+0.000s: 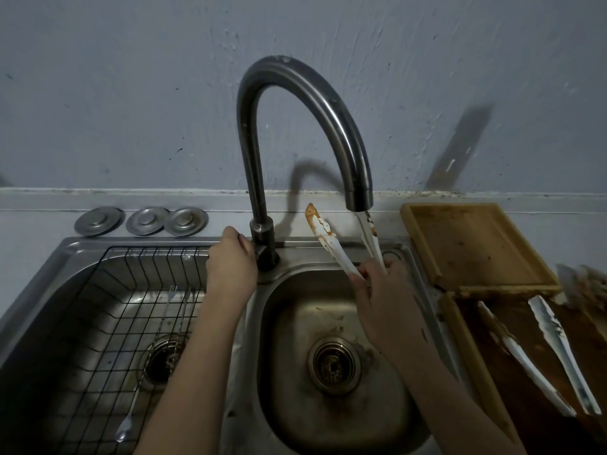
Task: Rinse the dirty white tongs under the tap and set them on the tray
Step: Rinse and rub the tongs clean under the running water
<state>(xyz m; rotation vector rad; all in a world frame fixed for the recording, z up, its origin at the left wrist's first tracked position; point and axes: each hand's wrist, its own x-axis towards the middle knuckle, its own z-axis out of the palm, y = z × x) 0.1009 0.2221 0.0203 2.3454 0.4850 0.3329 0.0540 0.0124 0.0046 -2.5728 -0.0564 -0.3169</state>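
My right hand [382, 292] grips a pair of white tongs [323, 236] smeared with brown sauce, tips pointing up over the small right sink basin [295, 372]. One arm of the tongs sits right under the spout of the dark curved tap [328, 103]; the other spreads to the left. My left hand [230, 261] is at the tap's base, fingers curled round the lever there. A wooden tray [476, 244] lies on the counter to the right of the sink.
Another pair of white tongs [538, 353] lies on a darker wooden tray at the right edge. The left basin holds a black wire rack [108, 310] with a fork and a long spoon. Three round metal lids [141, 220] sit behind it by the wall.
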